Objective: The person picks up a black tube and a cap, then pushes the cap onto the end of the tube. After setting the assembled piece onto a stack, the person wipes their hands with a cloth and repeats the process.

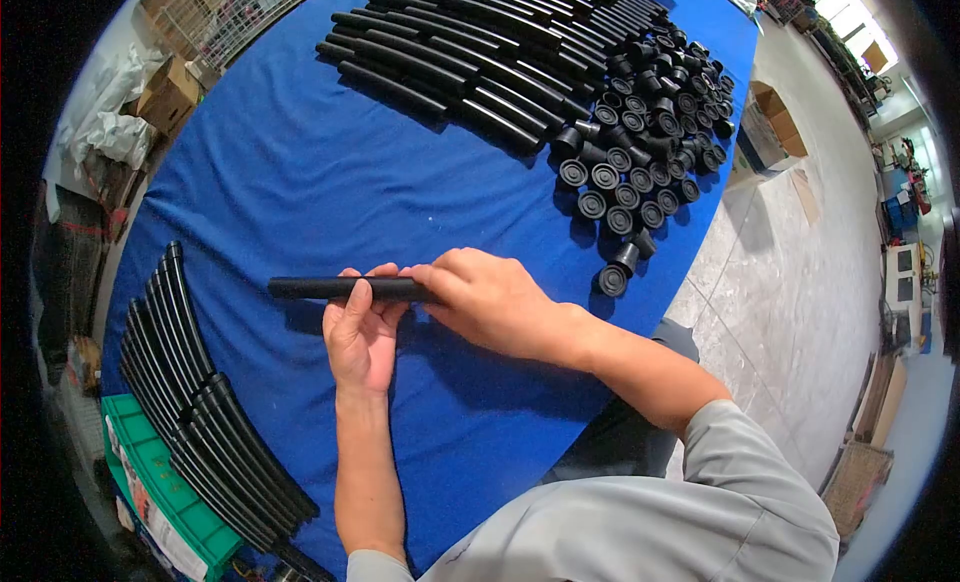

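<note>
A short black tube (310, 288) is held level above the blue cloth, its left end sticking out free. My left hand (365, 332) is closed around its middle from below, thumb on the near side. Over at the tube's right end, my right hand (490, 297) has its fingers closed on it; that end is hidden behind them. Loose black rubber caps (620, 196) with ringed round faces lie in a heap beyond my right hand.
Rows of black tubes (480, 57) lie at the table's far side. More tubes (215, 412) are stacked at the left, beside a green crate (150, 462). The blue-covered table (270, 202) ends at the right, where an open cardboard box (770, 132) stands on the floor.
</note>
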{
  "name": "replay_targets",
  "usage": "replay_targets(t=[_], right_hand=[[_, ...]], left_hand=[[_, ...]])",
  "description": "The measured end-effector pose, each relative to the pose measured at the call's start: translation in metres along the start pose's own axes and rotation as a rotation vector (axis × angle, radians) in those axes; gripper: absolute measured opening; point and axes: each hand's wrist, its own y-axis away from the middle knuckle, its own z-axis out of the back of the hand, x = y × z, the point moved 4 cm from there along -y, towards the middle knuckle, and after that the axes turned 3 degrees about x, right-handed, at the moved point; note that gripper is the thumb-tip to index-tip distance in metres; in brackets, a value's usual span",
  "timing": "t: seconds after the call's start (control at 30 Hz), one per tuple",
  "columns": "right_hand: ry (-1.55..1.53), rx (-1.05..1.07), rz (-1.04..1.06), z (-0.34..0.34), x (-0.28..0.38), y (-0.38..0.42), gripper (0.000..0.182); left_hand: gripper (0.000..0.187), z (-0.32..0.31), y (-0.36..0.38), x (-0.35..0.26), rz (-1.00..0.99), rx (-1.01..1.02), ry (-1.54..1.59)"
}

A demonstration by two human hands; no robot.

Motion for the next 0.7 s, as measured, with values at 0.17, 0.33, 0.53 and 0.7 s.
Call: replay_targets(t=[0.17, 0.33, 0.53, 0.7], right_hand=[[-0.401, 0.127, -0.251, 0.007, -0.011, -0.004, 0.030], [-0.093, -0.033, -0.011, 0.003, 0.001, -0.001, 0.031], [-0.386, 0.232, -0.370, 0.013, -0.008, -0.008, 0.041], [-0.182, 0.050, -0.106, 0.001, -0.005, -0.001, 0.046]], left_hand=[[0.014, -0.011, -0.001, 0.000, 0.010, -0.009, 0.036], [0.017, 0.001, -0.001, 0.000, 0.017, -0.020, 0.021], [0.019, -0.007, 0.000, 0.001, -0.002, -0.005, 0.076], [0.017, 0.001, 0.000, -0.001, 0.005, -0.013, 0.093]])
